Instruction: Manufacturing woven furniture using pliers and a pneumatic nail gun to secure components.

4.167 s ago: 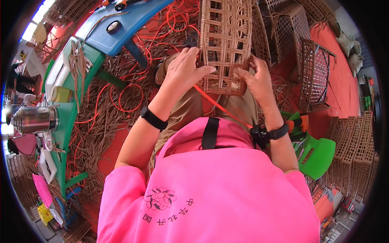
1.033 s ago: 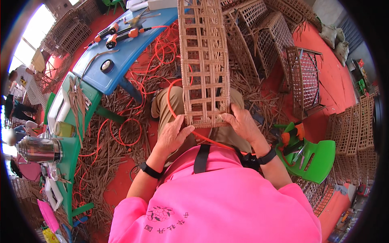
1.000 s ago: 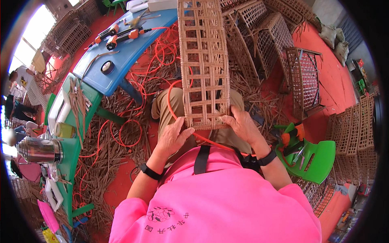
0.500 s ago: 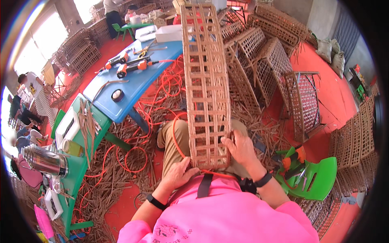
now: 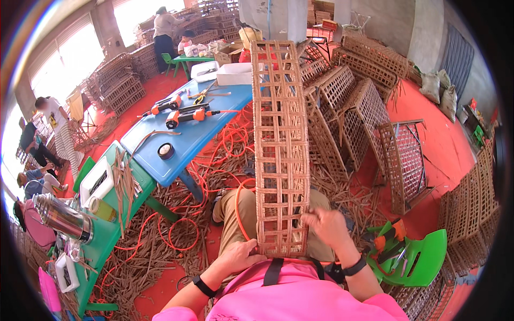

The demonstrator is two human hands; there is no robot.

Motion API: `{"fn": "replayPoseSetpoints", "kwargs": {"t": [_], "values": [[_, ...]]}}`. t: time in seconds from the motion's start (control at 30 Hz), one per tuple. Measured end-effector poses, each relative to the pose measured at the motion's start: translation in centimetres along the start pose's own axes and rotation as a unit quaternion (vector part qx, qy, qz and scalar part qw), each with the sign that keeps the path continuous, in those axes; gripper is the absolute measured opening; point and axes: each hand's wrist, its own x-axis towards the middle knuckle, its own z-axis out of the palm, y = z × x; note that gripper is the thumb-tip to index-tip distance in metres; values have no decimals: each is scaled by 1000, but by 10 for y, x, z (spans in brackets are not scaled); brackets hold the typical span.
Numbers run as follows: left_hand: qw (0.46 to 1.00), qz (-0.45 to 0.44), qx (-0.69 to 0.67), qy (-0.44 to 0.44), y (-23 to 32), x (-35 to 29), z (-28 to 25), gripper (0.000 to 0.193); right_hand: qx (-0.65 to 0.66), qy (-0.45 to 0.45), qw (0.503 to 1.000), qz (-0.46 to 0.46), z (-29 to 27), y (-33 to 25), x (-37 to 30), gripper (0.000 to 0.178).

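A long, narrow brown woven basket frame [image 5: 282, 170] with an open lattice extends away from my lap, its near end at my waist. My left hand [image 5: 240, 259] is closed on the near left corner, with the thumb along the edge. My right hand [image 5: 329, 231] is at the right long side, not far from the near end. Its fingers are curled and pressed together by the outer edge; what they pinch, if anything, is too small to make out. An orange hose [image 5: 239, 206] curves over my left thigh beside the frame.
A blue table [image 5: 187, 147] at left bears orange-black power tools [image 5: 184, 116] and a tape roll [image 5: 166, 151]. A green table [image 5: 110, 235] holds a steel flask [image 5: 63, 216]. Cut strips [image 5: 142, 267] litter the floor. A green chair [image 5: 428, 257] with tools stands right; woven frames [image 5: 342, 101] are stacked beyond.
The basket frame appears lower in view, with more of the room showing beyond it. My right hand has shifted from lying over the right edge to curled fingers beside it. My left hand keeps its corner.
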Motion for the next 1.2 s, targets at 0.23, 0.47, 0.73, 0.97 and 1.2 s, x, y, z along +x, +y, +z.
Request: {"fn": "replayPoseSetpoints", "kwargs": {"t": [0.23,0.47,0.73,0.97,1.2], "values": [[999,-1,-37,10,-4,-12,7,50,176,194,959,-105,-3,1,38,49],[998,21,63,-23,-3,18,-77,19,201,248,936,-149,20,9,48,50],[904,43,-289,312,22,218,-250,62,198,264,940,-84,28,8,47,43],[897,198,153,363,19,281,-274,30,214,256,941,-53,42,-14,21,40],[849,22,-323,417,90,283,-218,29,322,306,893,-68,13,0,26,47]]}}
